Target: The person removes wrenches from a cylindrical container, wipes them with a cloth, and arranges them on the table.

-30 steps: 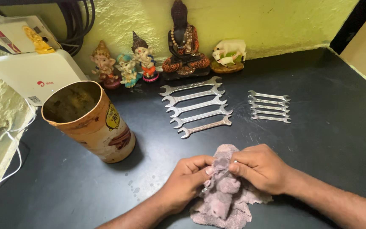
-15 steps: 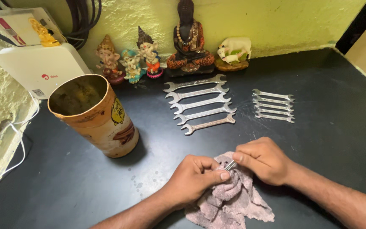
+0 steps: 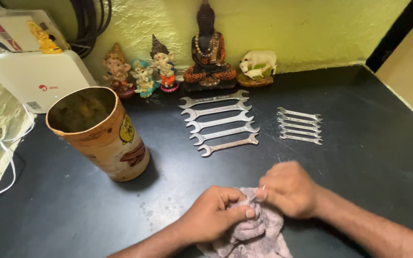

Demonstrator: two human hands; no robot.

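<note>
1. Our left hand (image 3: 213,217) bunches the grey cloth (image 3: 254,234) at the near edge of the worktop (image 3: 374,153), fingers closed on it
2. Our right hand (image 3: 288,188) pinches a small metal tool (image 3: 259,192) against the cloth, fingers tight around it
3. Two rows of spanners (image 3: 221,123) lie further back, a cardboard tube (image 3: 99,131) to their left

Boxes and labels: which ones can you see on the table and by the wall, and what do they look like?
Round tin: stands open on the dark table, left; worn tan and brown, with a yellow oval label and a brown picture on its side.
White box: leans at the wall, far left; flat, with a small red logo and a small square code sticker.
Second white box: top left, behind it; red stripe.
No screens.
</note>
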